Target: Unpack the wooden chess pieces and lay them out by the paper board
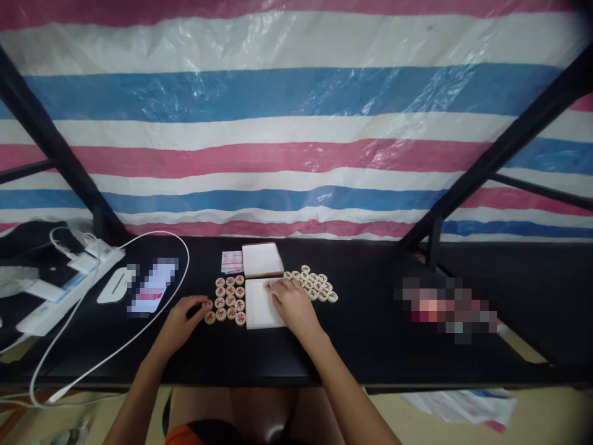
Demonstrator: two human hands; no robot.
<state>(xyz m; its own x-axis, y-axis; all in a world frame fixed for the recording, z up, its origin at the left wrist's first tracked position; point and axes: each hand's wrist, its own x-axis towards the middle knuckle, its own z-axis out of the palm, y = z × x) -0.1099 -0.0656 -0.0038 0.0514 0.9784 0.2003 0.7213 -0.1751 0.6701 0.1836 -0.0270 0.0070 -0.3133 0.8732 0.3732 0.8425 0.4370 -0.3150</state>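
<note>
Touched a red-marked piece [268, 286] with the fingertips of the right hand [294, 303], toward the far side of a shallow white box [259, 309]. Had the fingers curled downward there, but could not tell a grip from a mere touch. Pinched an outer piece [209, 305] between thumb and fingertips of the left hand [180, 316], at the left edge of the red-marked block [230, 301]. Saw that block laid flat in rough rows just left of the box, characters facing up. Saw dark-marked pieces [317, 286] gathered just right of the box in a slanting cluster, partly hidden behind the right hand.

Found a lid-like tray [262, 258] just beyond the box, white inside with a reddish-brown rim, and left of it a sheet of paper [231, 262] printed with red lines. Had all this on a black worktop [361, 346].

Farther left, noted a bright screen [155, 287], pixelated, next to a flat white object [115, 285], then a white power strip [76, 290] with plugs in it. Traced a white cable [188, 259] looping across the worktop. Well to the right, met a pixelated reddish patch [435, 308], too masked to identify. Noticed black bars [504, 142] slanting up at both sides, before a striped sheet [296, 93] of red, white and blue.
</note>
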